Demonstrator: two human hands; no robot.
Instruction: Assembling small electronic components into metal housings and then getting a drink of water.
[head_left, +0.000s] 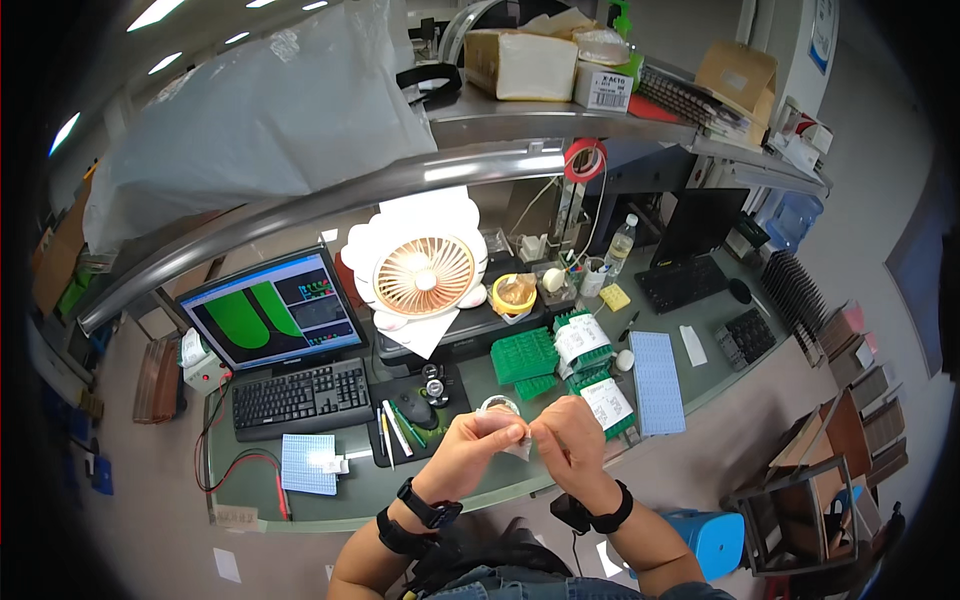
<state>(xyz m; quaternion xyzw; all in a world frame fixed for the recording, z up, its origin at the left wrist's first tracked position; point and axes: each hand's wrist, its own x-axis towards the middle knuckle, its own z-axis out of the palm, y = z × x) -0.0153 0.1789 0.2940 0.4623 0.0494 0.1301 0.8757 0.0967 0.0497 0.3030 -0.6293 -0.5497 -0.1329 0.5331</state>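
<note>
fingertips of the left hand [470,455] and right hand [570,445] meet in front of the body, both pinched on a small translucent scrap [522,450], whose exact kind is too small to tell. thumbs face each other across it and the other fingers curl inward, a hold that probably suits something thin and light. the scrap hangs between them, above the near edge of the green workbench [375,500], likely so that both thumbs stay in sight from above. black wristbands [428,508] circle the left wrist, well clear of the fingers.

just beyond the hands, stacks of green circuit boards [525,357] sit within easy reach, with white printed slips [581,338] lying on some of them, perhaps to tell one lot from another. a light-blue perforated board [657,385] lies flat to their right. the keyboard [300,398] stands before the tilted monitor [268,312], presumably for typing while facing the screen; pens [397,428] lie side by side near the mouse [418,408]. a pale round fan [425,272] faces the seat, apparently for cooling. red tape [585,160] hangs at the overhead rail, perhaps to spare bench space.
</note>
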